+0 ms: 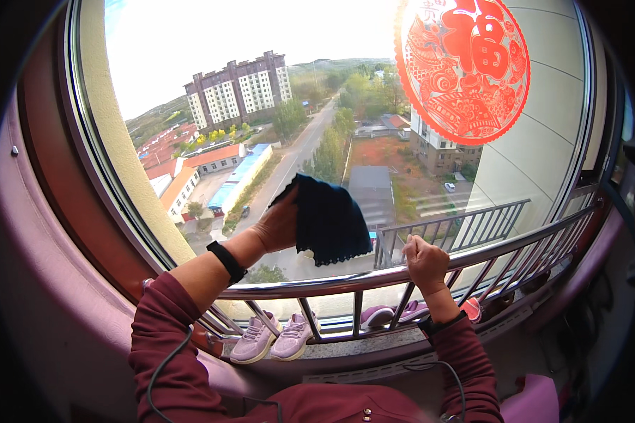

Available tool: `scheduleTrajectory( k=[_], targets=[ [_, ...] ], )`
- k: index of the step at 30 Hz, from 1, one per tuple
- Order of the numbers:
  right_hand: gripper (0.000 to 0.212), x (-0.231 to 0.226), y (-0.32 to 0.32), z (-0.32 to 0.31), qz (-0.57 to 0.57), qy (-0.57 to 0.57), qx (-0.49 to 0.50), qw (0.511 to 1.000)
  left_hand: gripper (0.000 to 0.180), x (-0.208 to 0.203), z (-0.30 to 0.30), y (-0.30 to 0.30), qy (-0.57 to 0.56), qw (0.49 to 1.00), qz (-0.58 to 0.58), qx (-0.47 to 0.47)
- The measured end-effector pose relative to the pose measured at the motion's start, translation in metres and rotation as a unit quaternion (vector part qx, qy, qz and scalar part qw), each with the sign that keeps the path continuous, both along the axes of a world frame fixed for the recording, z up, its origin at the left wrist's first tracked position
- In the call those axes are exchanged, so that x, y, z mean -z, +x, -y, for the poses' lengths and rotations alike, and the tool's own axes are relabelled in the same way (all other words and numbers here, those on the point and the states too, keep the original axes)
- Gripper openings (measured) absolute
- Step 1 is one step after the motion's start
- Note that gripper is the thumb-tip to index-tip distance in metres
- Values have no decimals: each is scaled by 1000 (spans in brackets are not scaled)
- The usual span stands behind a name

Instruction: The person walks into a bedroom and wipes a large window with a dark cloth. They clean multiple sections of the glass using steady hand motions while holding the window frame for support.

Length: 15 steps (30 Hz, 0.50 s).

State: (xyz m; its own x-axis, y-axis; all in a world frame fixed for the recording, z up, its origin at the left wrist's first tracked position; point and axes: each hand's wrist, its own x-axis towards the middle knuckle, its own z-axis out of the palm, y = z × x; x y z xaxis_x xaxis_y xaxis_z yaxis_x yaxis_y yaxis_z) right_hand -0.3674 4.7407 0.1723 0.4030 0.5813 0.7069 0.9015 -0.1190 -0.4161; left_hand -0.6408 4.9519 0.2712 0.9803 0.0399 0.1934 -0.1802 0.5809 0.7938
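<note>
A dark navy cloth point(331, 224) with a small scalloped edge hangs from my left hand point(281, 224), which is closed on its upper left part. The cloth is spread in front of the window glass point(310, 151), above the metal railing; whether it touches the pane I cannot tell. My right hand point(427, 262) is a closed fist, its back toward me, just over the top rail point(360, 283) and to the right of the cloth. Its fingers curl away from view, so anything inside them is hidden.
Pale lilac sneakers point(293, 337) stand on the sill by the railing's foot, with purple shoes point(377, 316) behind the bars. A round red paper-cut decoration point(466, 70) sits on the glass at upper right. Pink cloth point(533, 400) lies low right; thin cables run along both sleeves.
</note>
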Motion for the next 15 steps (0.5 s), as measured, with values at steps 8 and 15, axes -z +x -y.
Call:
scheduleTrajectory(
  k=[8, 15],
  targets=[
    [37, 6, 4, -3, 1, 4, -4, 1000, 26, -22, -9, -37, -983, 24, -48, 173],
    [35, 4, 3, -2, -7, 5, -7, 1000, 31, -186, 13, -60, -851, 10, -122, 511]
  ],
)
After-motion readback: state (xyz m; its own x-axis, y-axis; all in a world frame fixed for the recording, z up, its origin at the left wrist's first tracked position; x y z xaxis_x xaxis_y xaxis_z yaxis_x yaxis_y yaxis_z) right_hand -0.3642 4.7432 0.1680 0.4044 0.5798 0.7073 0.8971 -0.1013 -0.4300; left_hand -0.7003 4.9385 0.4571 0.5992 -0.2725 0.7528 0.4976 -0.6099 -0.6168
